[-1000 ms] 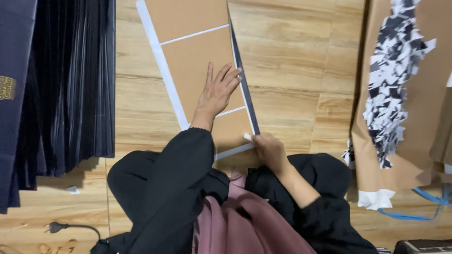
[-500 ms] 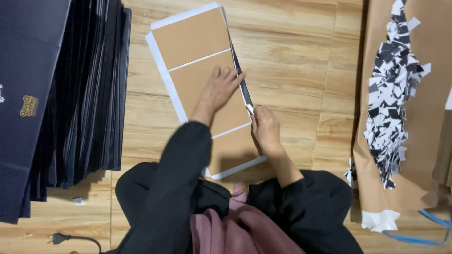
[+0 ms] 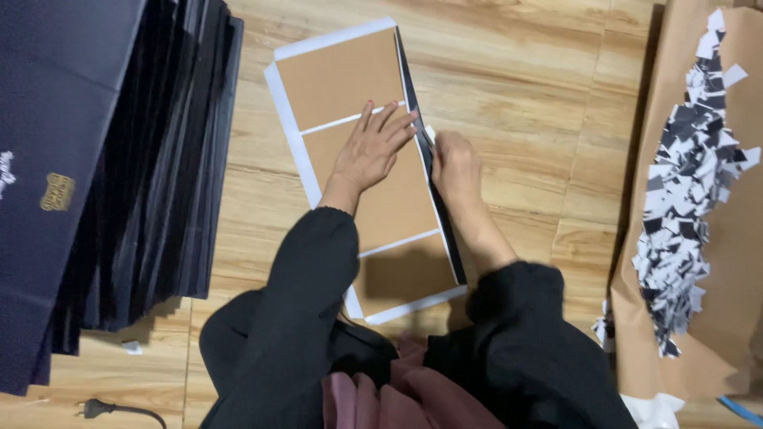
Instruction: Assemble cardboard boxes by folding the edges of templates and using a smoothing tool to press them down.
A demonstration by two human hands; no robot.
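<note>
A: Item count, please.

B: One flat card sheet, white-bordered, bearing three brown panels divided by two white lines; one dark strip folded along its right edge. One stack of dark folded sheets at left, number not countable. One brown paper sheet at right, carrying one heap of black-and-white paper scraps. One black plug with cord at lower left. All lay on the wooden floor.

A: Hands?

B: Two, black-sleeved. Left hand lay flat, palm down, fingers spread wide, pressing the middle brown panel and gripping nothing. Right hand was curled, knuckles up, pinched on the dark strip with a small white tab showing at its fingertips.

A: Position of the sheet?

B: Directly beneath the left hand; the strip ran between the two hands, touching both.
</note>
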